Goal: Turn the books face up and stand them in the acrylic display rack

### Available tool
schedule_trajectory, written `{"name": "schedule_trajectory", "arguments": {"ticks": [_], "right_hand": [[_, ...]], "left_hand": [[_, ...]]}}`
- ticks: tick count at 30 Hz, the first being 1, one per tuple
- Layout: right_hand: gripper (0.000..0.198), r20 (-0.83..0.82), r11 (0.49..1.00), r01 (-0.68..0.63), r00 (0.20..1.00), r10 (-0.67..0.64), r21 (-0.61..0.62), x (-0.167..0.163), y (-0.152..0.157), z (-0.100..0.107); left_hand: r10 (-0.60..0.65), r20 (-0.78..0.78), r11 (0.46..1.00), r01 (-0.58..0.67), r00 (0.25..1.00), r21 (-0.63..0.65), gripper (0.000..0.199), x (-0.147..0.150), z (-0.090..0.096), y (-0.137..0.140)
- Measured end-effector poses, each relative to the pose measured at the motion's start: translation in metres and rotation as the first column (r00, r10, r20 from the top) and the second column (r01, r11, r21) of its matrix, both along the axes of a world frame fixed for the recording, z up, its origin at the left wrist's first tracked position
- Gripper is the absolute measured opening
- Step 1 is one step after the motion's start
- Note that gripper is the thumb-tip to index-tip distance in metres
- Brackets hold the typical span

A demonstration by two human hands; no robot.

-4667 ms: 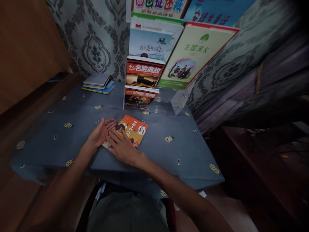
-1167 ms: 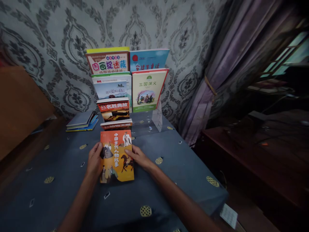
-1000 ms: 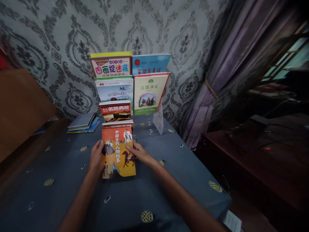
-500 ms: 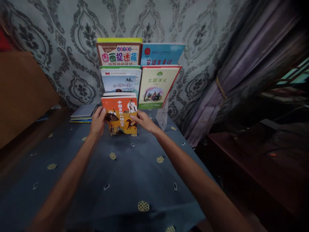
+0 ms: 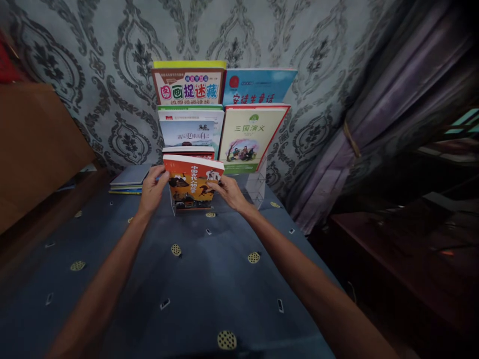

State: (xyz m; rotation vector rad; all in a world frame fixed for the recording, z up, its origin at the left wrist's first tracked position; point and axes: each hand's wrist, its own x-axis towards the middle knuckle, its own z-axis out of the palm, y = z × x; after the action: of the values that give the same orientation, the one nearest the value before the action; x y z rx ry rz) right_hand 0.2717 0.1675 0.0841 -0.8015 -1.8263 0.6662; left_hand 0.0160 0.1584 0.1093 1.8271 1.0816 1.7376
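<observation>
My left hand (image 5: 152, 188) grips the left edge of an orange book (image 5: 187, 182) with white Chinese lettering. My right hand (image 5: 231, 193) pinches its right edge, thumb on the cover. The book is tilted, its white page edges showing on top, at the lowest tier of a clear display rack (image 5: 256, 189). Just behind it the red top of another book (image 5: 200, 155) shows. Above stand a pale blue-white book (image 5: 190, 133), a green book with a red edge (image 5: 245, 132), a brown picture book (image 5: 187, 89) and a blue book (image 5: 258, 85).
A small stack of books (image 5: 129, 178) lies left of the rack on a dark blue tablecloth (image 5: 213, 279). A brown board (image 5: 37, 149) stands at the left. To the right hang purple curtains (image 5: 337, 154) beside a dark red surface (image 5: 404, 259). Patterned wallpaper (image 5: 138, 75) is behind.
The orange book has tilted, and the red top of the book behind it has come into view. Both hands keep their hold on its sides. The camera view has shifted slightly.
</observation>
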Motion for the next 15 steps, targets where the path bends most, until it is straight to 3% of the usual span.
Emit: {"name": "schedule_trajectory", "arguments": {"ticks": [3,8,15], "right_hand": [[0.031,-0.02,0.998,-0.027,0.999,0.026,-0.059,-0.001,0.001,-0.007],[0.028,0.094,0.994,0.032,0.995,-0.023,-0.1,0.0,0.002,-0.015],[0.015,0.343,0.981,0.191,0.923,-0.174,-0.018,-0.002,0.004,-0.034]], "left_hand": [[0.047,-0.042,0.998,-0.045,0.998,0.048,0.029,-0.004,-0.003,-0.003],[0.028,-0.044,1.0,-0.028,0.999,0.002,0.03,-0.005,-0.013,-0.007],[0.011,0.053,0.993,-0.005,0.999,-0.114,0.028,-0.002,-0.035,-0.006]]}}
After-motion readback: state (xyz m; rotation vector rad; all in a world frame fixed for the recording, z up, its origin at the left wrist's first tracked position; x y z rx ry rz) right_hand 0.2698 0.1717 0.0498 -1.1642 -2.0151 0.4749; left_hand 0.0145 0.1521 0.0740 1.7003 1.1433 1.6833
